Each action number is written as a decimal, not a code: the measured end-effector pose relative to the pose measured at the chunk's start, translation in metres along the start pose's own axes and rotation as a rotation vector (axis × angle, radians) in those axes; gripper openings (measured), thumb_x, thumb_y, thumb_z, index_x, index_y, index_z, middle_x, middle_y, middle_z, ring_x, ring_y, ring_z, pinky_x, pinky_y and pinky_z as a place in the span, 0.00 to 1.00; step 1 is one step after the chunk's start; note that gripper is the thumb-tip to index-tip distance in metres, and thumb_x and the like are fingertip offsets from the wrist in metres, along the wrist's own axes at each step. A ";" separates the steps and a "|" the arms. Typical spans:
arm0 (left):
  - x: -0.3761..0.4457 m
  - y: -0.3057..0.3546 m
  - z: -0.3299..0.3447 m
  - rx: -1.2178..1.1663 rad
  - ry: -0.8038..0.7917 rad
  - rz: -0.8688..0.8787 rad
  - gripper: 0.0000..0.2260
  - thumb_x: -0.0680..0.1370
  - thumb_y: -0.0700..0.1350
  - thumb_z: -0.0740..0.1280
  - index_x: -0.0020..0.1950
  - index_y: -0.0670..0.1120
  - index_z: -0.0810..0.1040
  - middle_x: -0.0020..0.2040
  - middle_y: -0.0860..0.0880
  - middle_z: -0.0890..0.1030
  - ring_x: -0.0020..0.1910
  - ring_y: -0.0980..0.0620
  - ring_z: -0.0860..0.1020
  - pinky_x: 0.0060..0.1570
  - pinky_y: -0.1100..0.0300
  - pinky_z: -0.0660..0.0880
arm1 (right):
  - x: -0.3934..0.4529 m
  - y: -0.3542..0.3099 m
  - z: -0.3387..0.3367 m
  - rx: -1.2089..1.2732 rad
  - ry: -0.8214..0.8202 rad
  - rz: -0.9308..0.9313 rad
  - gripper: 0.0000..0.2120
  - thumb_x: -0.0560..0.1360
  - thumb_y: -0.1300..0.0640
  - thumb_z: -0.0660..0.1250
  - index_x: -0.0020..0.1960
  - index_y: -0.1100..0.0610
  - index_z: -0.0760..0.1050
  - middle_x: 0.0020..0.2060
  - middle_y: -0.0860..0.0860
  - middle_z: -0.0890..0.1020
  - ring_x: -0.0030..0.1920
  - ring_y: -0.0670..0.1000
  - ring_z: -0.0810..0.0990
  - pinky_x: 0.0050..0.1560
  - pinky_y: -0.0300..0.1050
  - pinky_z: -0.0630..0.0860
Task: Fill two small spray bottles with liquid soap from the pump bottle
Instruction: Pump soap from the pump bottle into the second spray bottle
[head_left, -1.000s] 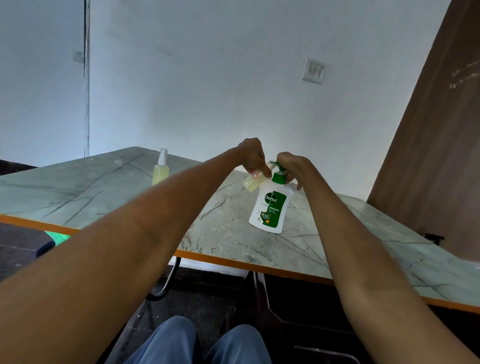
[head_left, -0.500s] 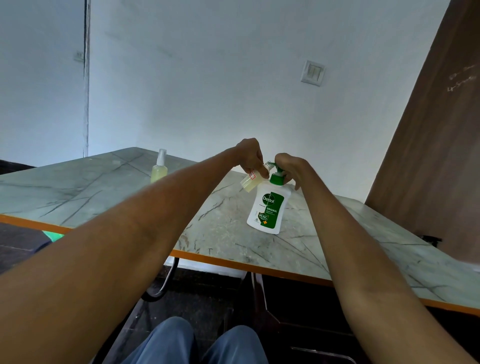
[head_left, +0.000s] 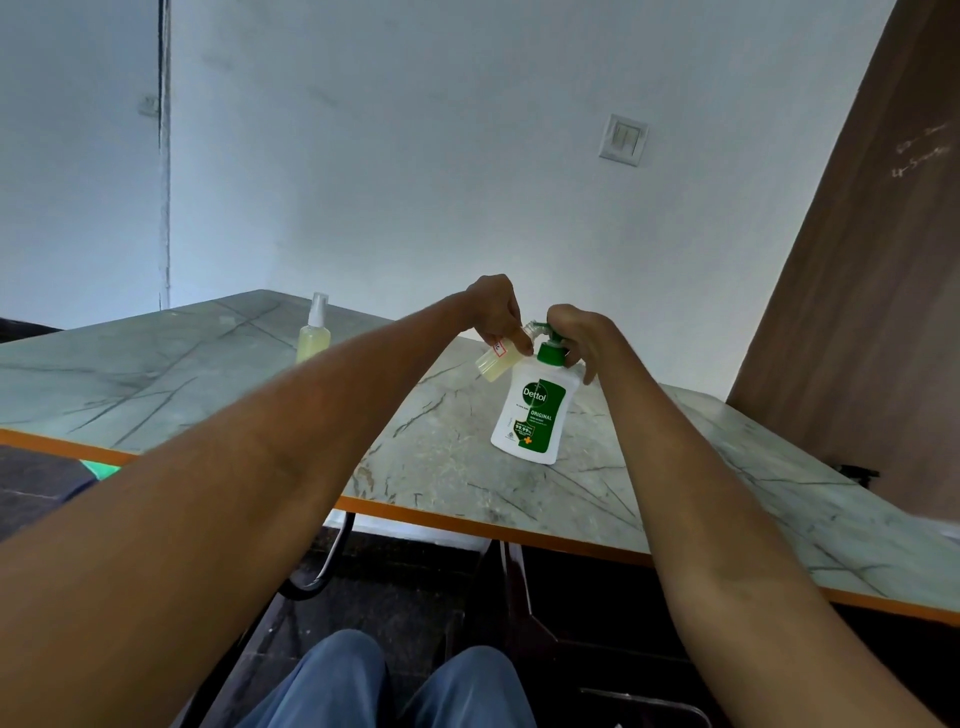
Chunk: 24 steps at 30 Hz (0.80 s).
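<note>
On the table, a capped spray bottle stands well left of the pump bottle.

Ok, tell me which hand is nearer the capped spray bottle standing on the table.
Left. The left hand is just right of the capped spray bottle; the right hand is farther right, on the pump bottle.

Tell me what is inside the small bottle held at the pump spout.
The small bottle, tilted in the left hand, holds pale yellow liquid in its lower part. Fingers cover its middle, so the exact fill level is hidden.
</note>
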<state>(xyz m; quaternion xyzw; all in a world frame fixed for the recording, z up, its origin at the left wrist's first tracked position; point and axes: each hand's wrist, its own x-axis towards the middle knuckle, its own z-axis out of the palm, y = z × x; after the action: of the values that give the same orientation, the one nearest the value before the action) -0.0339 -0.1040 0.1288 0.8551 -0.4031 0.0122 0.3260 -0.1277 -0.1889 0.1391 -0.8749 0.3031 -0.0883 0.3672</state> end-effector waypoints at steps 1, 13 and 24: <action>0.000 0.001 -0.001 -0.005 0.004 0.000 0.19 0.65 0.46 0.78 0.49 0.37 0.82 0.48 0.40 0.83 0.34 0.51 0.78 0.28 0.70 0.75 | 0.000 -0.001 -0.001 -0.005 0.002 -0.008 0.11 0.79 0.61 0.46 0.48 0.63 0.65 0.63 0.61 0.72 0.65 0.58 0.72 0.36 0.46 0.68; -0.001 0.002 0.000 0.004 -0.025 0.013 0.20 0.65 0.46 0.78 0.51 0.36 0.82 0.45 0.43 0.82 0.35 0.50 0.78 0.34 0.66 0.77 | 0.004 0.003 0.002 0.004 -0.013 -0.012 0.12 0.80 0.60 0.45 0.47 0.63 0.66 0.48 0.58 0.73 0.51 0.54 0.74 0.45 0.47 0.68; -0.003 0.001 -0.001 -0.022 0.010 0.010 0.19 0.65 0.46 0.78 0.50 0.36 0.82 0.44 0.43 0.81 0.34 0.51 0.78 0.31 0.68 0.77 | 0.007 0.000 -0.001 0.027 0.000 -0.034 0.13 0.79 0.63 0.45 0.40 0.61 0.63 0.61 0.61 0.73 0.58 0.56 0.73 0.46 0.50 0.65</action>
<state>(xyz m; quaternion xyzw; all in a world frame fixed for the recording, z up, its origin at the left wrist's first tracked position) -0.0364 -0.1022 0.1295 0.8492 -0.4059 0.0138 0.3374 -0.1229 -0.1940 0.1393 -0.8748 0.2871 -0.0986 0.3776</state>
